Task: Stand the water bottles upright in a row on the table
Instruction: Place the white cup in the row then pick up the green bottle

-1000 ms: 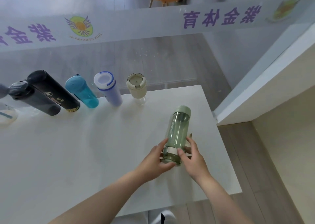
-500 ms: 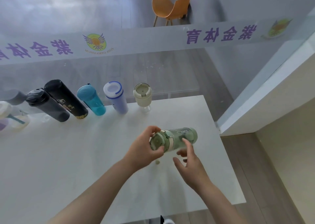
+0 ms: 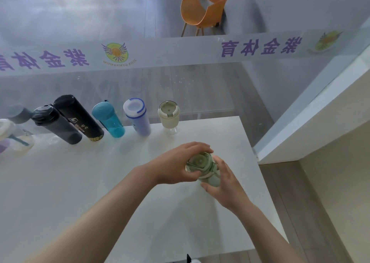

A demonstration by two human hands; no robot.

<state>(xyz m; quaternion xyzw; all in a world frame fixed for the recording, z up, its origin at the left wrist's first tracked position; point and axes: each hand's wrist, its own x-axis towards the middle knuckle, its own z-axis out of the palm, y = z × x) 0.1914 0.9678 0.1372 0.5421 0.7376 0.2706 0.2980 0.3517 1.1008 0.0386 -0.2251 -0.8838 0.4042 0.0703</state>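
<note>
A pale green bottle (image 3: 202, 164) is upright between both hands above the white table (image 3: 80, 182), its lid facing the camera. My left hand (image 3: 176, 164) grips it near the lid from the left; my right hand (image 3: 226, 184) holds its lower body from the right. Along the table's far edge stands a row: a cream cup-bottle (image 3: 169, 114), a white and blue bottle (image 3: 138, 116), a teal bottle (image 3: 109, 119), a black bottle with gold print (image 3: 80, 118) and a dark grey bottle (image 3: 56, 124).
More bottles, partly cut off, stand at the far left (image 3: 12, 134). A glass partition with purple lettering (image 3: 260, 46) runs behind the table. An orange chair (image 3: 202, 8) stands beyond it. The table's right edge (image 3: 260, 182) borders a wooden floor and a white ledge.
The green bottle went from lying flat on the table, to lifted sideways, to upright with its lid up. My left hand moved to the lid end, the right to the lower body.
</note>
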